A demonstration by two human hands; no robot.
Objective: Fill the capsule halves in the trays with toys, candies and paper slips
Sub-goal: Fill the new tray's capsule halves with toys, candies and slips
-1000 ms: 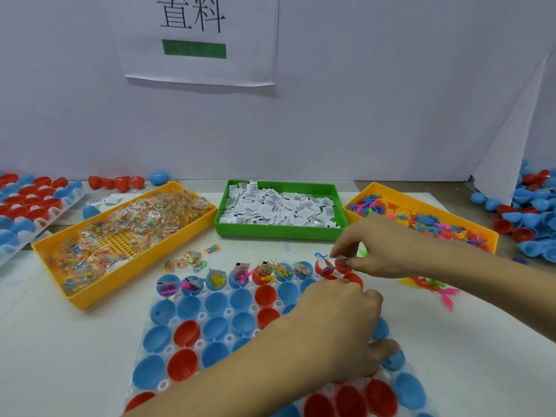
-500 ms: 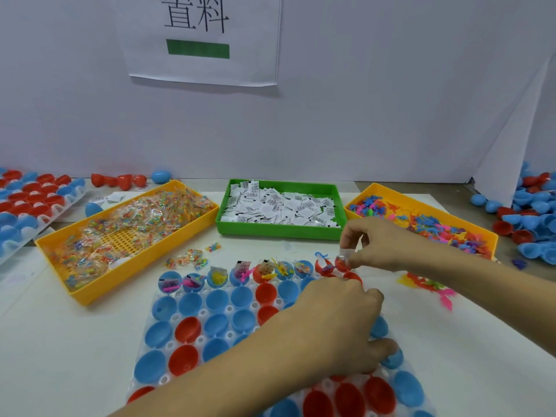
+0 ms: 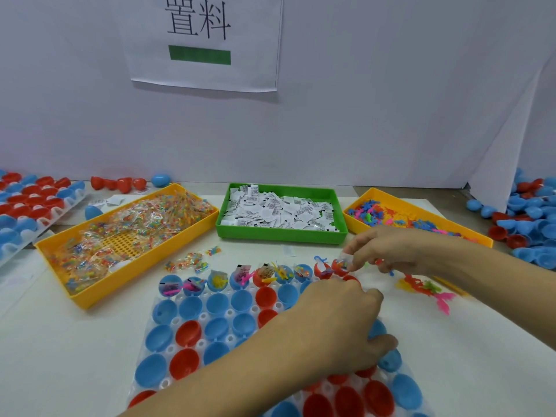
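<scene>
My right hand at the last filled cup of the tray's far row

The table (image 3: 54,341) carries everything: along its far edge sit the candy bin (image 3: 126,236), the green bin of paper slips (image 3: 281,215) and the toy bin (image 3: 415,218), and toward the near edge lies my capsule tray (image 3: 210,335), rows running left to right. Only its far row holds fillings so far. My right hand (image 3: 397,251) hangs over that row's right end, fingers pinched on what looks like a clear packet (image 3: 344,261) just above the red capsule half (image 3: 338,270); the cup lies straight below and slightly left of my fingertips. My left hand (image 3: 343,323) rests curled on the tray's right side; I cannot tell whether it holds anything. Loose toys (image 3: 427,288) lie right of the tray, nearer my right hand.
</scene>
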